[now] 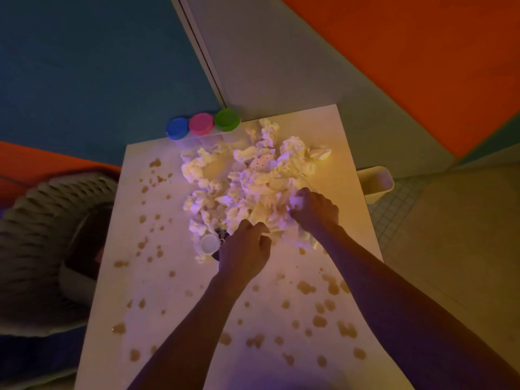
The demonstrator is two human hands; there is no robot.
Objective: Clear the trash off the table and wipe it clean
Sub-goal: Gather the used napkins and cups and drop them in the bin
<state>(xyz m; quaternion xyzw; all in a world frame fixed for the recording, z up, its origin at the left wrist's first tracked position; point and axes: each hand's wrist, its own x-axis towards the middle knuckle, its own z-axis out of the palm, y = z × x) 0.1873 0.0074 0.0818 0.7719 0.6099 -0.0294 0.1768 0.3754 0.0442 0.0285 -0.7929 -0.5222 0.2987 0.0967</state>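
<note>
You have no text, label, brand, number or sign to read anywhere in this view. The blue, pink and green lids (203, 124) at the far edge of the table (168, 277) are plain, and so is the small white lid (209, 243) near your left hand. The red dots on one crumpled paper (260, 163) in the far part of the pile form only a pattern, not letters you could make out.
</note>
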